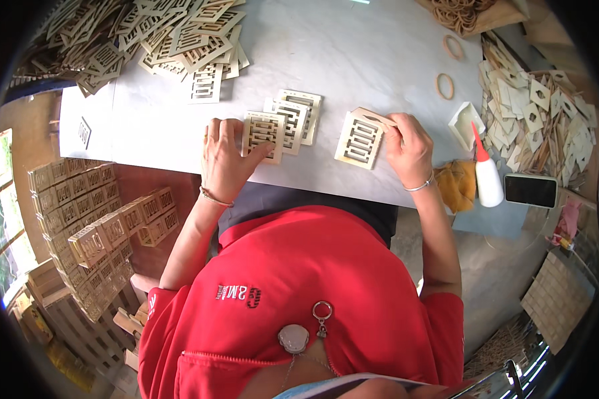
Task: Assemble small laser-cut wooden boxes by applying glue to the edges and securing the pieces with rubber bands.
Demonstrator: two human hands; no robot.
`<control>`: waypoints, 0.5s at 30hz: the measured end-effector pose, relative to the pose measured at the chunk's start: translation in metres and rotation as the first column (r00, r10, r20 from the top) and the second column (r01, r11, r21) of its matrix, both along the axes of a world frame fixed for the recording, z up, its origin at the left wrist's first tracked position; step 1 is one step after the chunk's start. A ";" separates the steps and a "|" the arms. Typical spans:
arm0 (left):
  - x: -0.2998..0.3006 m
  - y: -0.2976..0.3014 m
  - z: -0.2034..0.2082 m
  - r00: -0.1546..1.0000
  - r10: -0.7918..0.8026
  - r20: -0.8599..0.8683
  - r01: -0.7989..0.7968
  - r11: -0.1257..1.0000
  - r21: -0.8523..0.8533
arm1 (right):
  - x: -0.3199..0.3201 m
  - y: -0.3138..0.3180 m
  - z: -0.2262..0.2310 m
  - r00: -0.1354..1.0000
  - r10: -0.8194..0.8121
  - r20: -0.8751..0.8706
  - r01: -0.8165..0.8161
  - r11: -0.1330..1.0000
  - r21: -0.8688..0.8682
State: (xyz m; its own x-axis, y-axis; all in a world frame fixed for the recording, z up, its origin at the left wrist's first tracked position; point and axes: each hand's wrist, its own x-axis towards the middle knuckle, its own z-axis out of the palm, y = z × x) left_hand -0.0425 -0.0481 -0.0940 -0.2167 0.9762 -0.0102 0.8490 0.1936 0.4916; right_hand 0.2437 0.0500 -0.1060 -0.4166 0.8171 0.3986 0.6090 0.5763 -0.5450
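My left hand (225, 151) grips a pale wooden cutout panel (264, 128) near the table's front edge, its thumb lying across the lower part. Two similar panels, a middle one (294, 120) and a far one (309, 100), overlap in a staggered row just to its right. Between the thumb and fingers of my right hand (409, 147) is pinched a thin wooden piece (374, 116). It lies along the top edge of another slotted panel (358, 143), which rests on the table; whether the two are joined I cannot tell.
A heap of slotted panels (196, 40) covers the far left. At right are a white glue bottle (489, 181) with a red nozzle, a small white tray (460, 130), a phone (531, 191), a yellow cloth (456, 186), rubber bands (444, 86) and wooden offcuts (536, 110). Assembled wooden boxes (80, 199) stand lower left.
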 end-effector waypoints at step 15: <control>0.030 0.022 0.027 0.545 0.032 0.838 -0.034 0.999 -0.017 | 0.001 0.000 0.002 0.994 -0.001 -0.106 -0.002 1.000 -0.024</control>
